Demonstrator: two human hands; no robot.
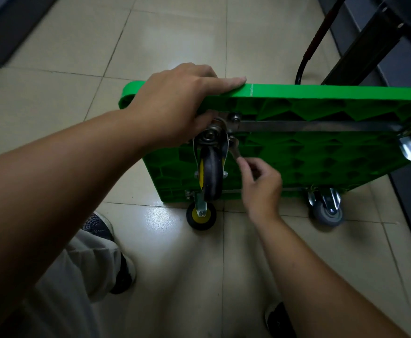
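The left hand [175,103] grips the top edge of the tipped green cart [321,152], thumb underneath. Just below its fingers hangs the black caster [210,174]. To the right, the right hand [260,184] pinches a wrench [233,149] whose head sits above its fingertips on the caster's mounting bolt. The bolt is probably being turned; the next move needs a short, steady swing.

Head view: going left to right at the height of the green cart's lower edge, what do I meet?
shoe → yellow-hubbed wheel → right hand → grey caster
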